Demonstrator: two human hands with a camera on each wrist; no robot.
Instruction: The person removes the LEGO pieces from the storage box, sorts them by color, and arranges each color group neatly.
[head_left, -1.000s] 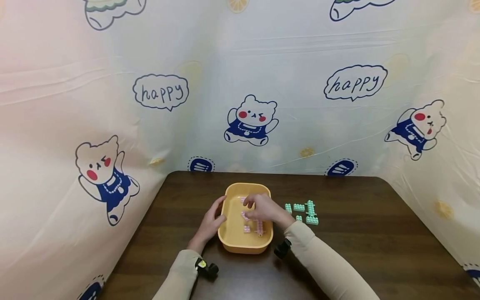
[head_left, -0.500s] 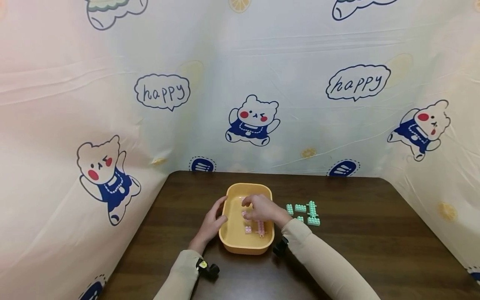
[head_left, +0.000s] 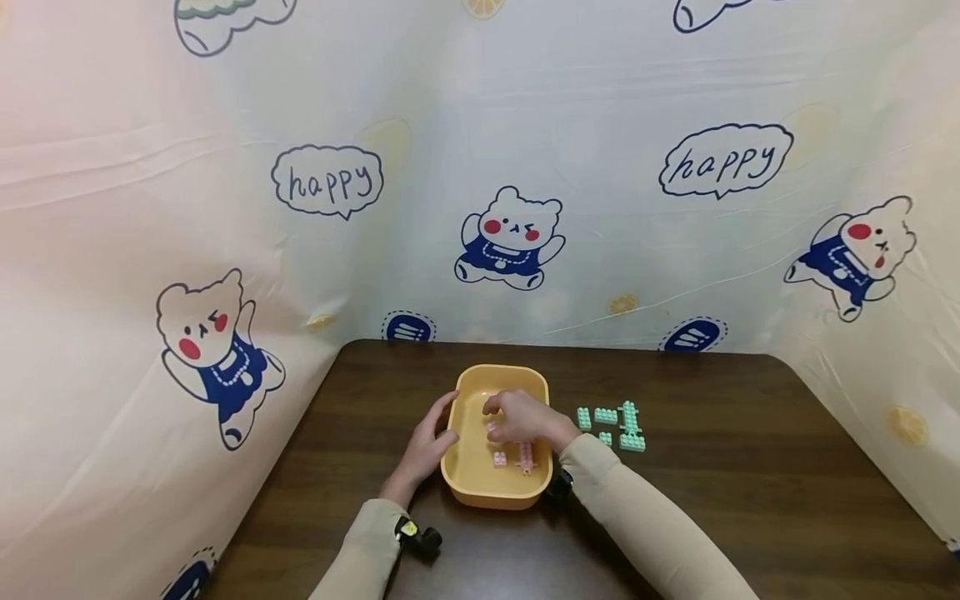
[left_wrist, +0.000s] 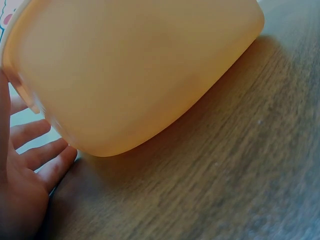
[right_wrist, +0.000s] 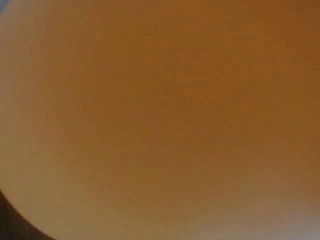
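Fingers and thumb of your right hand (head_left: 525,417) bend over the inside of a yellow-orange, round-cornered plastic tray (head_left: 468,475), their tips a little apart beside a pink plastic building brick (head_left: 491,426); whether they pinch it, I cannot tell. Your left hand (head_left: 429,446) lies along the tray's left side, fingers spread and fairly straight, tips touching the outer wall. Inside the tray three pink pieces can be made out: that brick, a small square pink brick (head_left: 500,459) nearer you, and a long studded pink piece (head_left: 526,458) by the right wall; your right hand covers part of the floor. Just outside, beyond your right wrist, lie five mint-green plastic bricks (head_left: 606,415), the two farthest right touching. Under everything is one dark brown wood-grain table (head_left: 712,467). Two black wrist cameras (head_left: 423,542) sit at your two beige sleeves (head_left: 645,517), and behind hangs pale printed cloth (head_left: 585,92) with two "happy" speech bubbles (head_left: 327,180).
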